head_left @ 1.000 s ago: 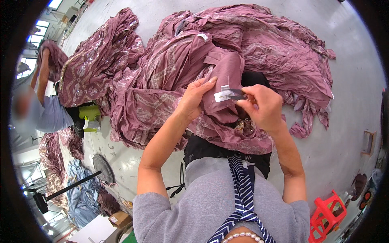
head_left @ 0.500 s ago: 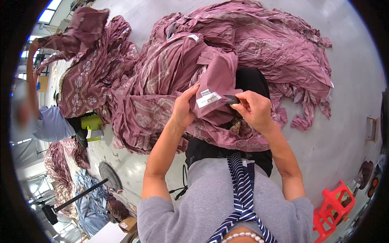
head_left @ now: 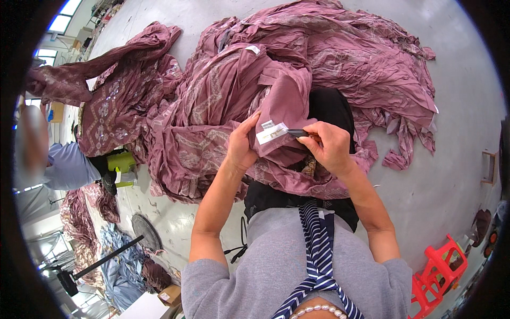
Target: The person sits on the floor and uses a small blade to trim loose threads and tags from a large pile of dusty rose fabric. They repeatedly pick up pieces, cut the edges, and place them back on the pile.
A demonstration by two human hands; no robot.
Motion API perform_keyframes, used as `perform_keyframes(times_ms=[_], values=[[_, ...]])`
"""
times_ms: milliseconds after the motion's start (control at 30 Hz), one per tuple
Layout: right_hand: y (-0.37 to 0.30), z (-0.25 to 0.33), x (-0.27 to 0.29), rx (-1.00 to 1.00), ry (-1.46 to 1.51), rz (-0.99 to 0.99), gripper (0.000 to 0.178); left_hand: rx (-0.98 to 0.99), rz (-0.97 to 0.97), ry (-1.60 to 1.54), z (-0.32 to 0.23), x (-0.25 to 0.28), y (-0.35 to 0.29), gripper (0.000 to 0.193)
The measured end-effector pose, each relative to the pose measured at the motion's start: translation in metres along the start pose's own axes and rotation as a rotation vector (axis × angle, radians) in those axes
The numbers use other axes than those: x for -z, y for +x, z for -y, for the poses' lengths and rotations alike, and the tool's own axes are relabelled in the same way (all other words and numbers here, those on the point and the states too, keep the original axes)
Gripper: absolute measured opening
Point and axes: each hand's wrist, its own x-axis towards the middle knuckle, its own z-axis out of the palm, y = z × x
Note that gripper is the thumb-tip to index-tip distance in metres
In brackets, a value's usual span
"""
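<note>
Just ahead of the person's waist, 2 bare hands meet at a flap of mauve cloth (head_left: pixel 289 95). The left hand (head_left: pixel 243 148) grasps its left edge, thumb uppermost, the other fingers mostly hidden beneath. The right hand (head_left: pixel 332 149) is clenched around small dark snips (head_left: pixel 297 133), pinched between thumb and fingers.

The snips point left, their long axis lying nearly level across the view, with the tip at the right end of a white label (head_left: pixel 271 133); whether they touch is too small to tell. The label lies on the flap, its long axis climbing gently from lower left to upper right. A smaller pale tag (head_left: pixel 267 124) sits against its upper edge. The snips are slim and tapered; the label is a flat strip with dark print. Around them the flap is smooth and plain, while the rest of the cloth is wrinkled, with pale patterned bands.

Beyond the hands, the mauve heap spreads over a smooth grey floor (head_left: pixel 406 202). To the left, a co-worker in a light blue shirt (head_left: pixel 71 166) is beside darker mauve cloth with shiny decoration. Lower left are a round black base (head_left: pixel 146 232), a pile of pale blue cloth (head_left: pixel 118 266) and a cardboard box (head_left: pixel 170 293). A red plastic stool (head_left: pixel 436 259) stands at lower right.
</note>
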Motion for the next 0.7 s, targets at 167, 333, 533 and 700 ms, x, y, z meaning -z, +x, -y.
perform_keyframes(times_ms=[167,333,533,700], values=[[-0.004,0.001,-0.004,-0.301,0.327,-0.093,0.023,-0.023,-0.002,-0.033,0.0,0.001,-0.001,0.041],[0.017,0.018,0.001,-0.378,0.472,0.058,0.037,-0.03,0.036,-0.035,0.001,0.009,-0.001,0.042],[0.026,0.014,-0.009,-0.421,0.478,-0.01,0.015,-0.034,-0.009,-0.007,0.001,0.001,-0.004,0.041],[0.033,-0.011,0.01,-0.623,0.691,-0.211,0.025,-0.021,0.003,-0.067,-0.001,0.006,-0.003,0.039]])
